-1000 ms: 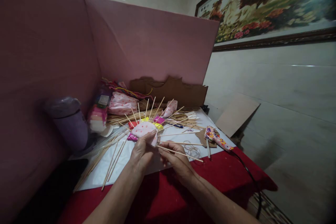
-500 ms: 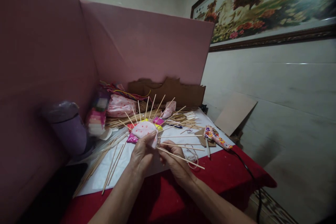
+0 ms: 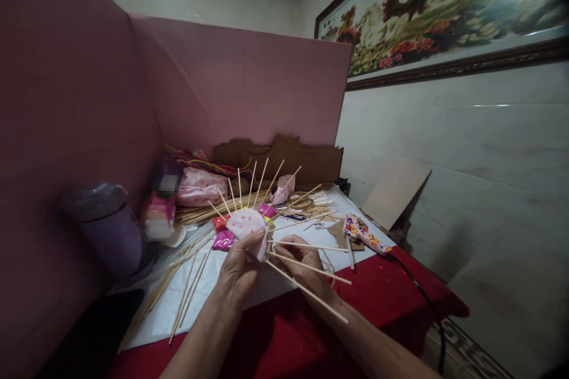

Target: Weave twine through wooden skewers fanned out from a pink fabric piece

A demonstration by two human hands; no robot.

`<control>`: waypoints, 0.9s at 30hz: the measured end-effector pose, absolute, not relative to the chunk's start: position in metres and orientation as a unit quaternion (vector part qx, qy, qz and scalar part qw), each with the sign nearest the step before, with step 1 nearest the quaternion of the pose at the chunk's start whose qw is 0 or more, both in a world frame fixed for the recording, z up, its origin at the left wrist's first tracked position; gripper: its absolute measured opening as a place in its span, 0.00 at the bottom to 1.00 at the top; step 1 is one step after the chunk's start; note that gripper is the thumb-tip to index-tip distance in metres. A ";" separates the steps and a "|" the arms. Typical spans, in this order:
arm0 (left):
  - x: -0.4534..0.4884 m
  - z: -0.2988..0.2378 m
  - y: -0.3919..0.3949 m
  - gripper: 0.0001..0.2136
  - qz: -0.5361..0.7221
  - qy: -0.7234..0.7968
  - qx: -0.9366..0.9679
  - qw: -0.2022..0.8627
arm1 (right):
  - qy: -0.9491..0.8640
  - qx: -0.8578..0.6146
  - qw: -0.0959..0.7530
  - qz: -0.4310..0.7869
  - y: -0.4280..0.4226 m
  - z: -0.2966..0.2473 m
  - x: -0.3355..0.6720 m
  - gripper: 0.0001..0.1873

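Note:
My left hand [image 3: 240, 263] grips a round pad covered in pink dotted cloth [image 3: 245, 222], from which several thin bamboo sticks [image 3: 267, 180] fan outward. Coloured pieces in red, yellow and magenta [image 3: 222, 240] show behind the pad. My right hand [image 3: 302, 263] is closed just right of the pad, its fingers pinched around the inner ends of the lower sticks [image 3: 306, 287], which point down and right across my wrist.
White paper [image 3: 213, 284] covers a red tablecloth [image 3: 391, 290]. Loose sticks [image 3: 186, 284] lie at left, a floral-patterned glue gun [image 3: 364, 235] with a black cord at right. A purple cup [image 3: 109, 228], pink fabric bundles [image 3: 200, 186], cardboard [image 3: 284, 157] and pink partition boards [image 3: 240, 83] stand behind.
The pad with its fan of sticks has been turned a little, so the lower sticks swing downward over my right wrist. The view has shifted slightly left.

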State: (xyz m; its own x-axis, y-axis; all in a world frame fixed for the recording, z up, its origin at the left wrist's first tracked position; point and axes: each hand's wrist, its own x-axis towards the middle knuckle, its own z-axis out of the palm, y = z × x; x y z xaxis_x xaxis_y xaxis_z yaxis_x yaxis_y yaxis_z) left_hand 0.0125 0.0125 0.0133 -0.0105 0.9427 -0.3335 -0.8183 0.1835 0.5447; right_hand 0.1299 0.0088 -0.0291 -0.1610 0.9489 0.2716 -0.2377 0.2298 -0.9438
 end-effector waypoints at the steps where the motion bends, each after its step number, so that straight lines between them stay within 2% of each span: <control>1: 0.012 0.013 0.013 0.08 0.635 0.324 0.104 0.693 | -0.543 -0.328 0.569 0.523 0.009 -0.027 0.132 0.12; 5: 0.010 0.012 0.011 0.07 0.615 0.280 0.164 0.719 | -0.548 -0.318 0.600 0.489 0.005 -0.017 0.136 0.10; 7: 0.010 0.013 0.008 0.10 0.603 0.241 0.206 0.732 | -0.573 -0.310 0.608 0.454 0.000 -0.010 0.138 0.08; 10: 0.011 0.015 0.003 0.16 0.594 0.202 0.257 0.736 | -0.623 -0.312 0.597 0.398 -0.005 0.002 0.142 0.12; 15: 0.012 0.011 0.001 0.17 0.577 0.194 0.317 0.727 | -0.700 -0.277 0.570 0.330 -0.006 0.013 0.150 0.06; 19: 0.011 0.005 0.002 0.19 0.568 0.189 0.345 0.723 | -0.706 -0.267 0.596 0.274 -0.006 0.016 0.156 0.06; 27: 0.012 0.002 0.002 0.17 0.562 0.208 0.383 0.703 | -0.754 -0.231 0.561 0.250 -0.010 0.012 0.162 0.05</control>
